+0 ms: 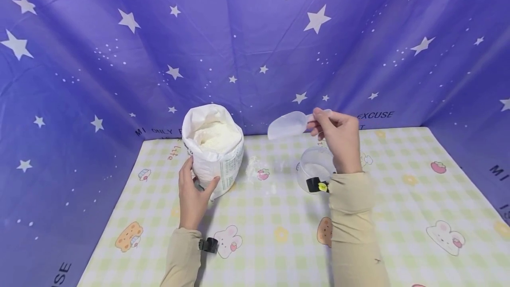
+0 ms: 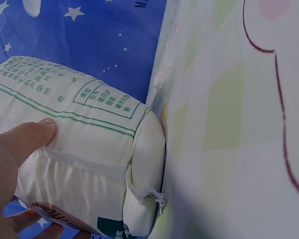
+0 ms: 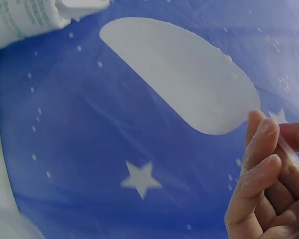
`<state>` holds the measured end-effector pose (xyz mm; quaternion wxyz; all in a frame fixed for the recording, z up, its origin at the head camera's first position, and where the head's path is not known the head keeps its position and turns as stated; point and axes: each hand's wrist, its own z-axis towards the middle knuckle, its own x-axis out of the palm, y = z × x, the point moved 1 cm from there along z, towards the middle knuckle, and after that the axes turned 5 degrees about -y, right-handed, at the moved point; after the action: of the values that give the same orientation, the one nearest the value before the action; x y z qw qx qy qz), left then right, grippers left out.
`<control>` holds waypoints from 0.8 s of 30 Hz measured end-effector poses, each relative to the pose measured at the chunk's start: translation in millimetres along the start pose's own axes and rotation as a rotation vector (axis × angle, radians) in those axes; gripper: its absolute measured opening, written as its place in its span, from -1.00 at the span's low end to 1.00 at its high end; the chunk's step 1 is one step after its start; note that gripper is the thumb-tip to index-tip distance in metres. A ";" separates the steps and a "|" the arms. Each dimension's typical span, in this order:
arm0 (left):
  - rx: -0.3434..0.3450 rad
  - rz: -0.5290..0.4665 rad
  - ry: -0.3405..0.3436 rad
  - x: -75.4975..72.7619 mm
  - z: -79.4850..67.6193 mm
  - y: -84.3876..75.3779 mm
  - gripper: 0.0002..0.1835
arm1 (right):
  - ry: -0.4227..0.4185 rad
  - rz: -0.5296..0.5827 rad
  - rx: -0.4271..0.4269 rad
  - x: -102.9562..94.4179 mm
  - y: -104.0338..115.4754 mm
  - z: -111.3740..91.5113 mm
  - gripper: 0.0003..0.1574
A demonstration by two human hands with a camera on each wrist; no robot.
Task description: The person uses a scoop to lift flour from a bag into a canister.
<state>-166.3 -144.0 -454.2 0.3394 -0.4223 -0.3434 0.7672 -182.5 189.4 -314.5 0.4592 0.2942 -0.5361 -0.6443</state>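
An upright white flour bag (image 1: 229, 169) with its top rolled open shows pale powder (image 1: 217, 136) inside. My left hand (image 1: 193, 198) grips the bag low on its near side, thumb on the printed front and fingers around the other side in the left wrist view. With thumb and fingers, my right hand (image 1: 342, 138) pinches the handle of a translucent white scoop (image 1: 287, 126), held in the air to the right of the bag. Powder dusts the fingertips (image 3: 266, 132) of that hand. Below it stands a clear round tub (image 1: 314, 163), partly hidden by the right wrist.
Spilled white powder (image 1: 255, 167) lies on the checked tablecloth (image 1: 279, 211) between bag and tub. A blue star-patterned curtain (image 1: 255, 48) rises right behind the table and along both sides.
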 end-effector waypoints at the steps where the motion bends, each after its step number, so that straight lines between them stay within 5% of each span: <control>1: 0.000 0.001 0.000 0.0 0.1 0.0 -0.05 | 0.005 -0.008 -0.003 4.8 -0.9 0.6 -0.68; 11: -0.004 0.007 -0.005 -1.0 0.7 -0.4 -0.05 | 0.068 -0.140 -0.103 47.7 -7.8 -0.7 -0.58; 24: -0.005 -0.001 0.002 0.4 0.2 0.0 -0.06 | 0.121 -0.146 -0.144 83.1 -16.9 -3.5 -0.61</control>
<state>-166.6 -143.7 -454.3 0.3391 -0.4237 -0.3452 0.7657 -217.8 112.6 -322.2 0.4625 0.3374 -0.4368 -0.6939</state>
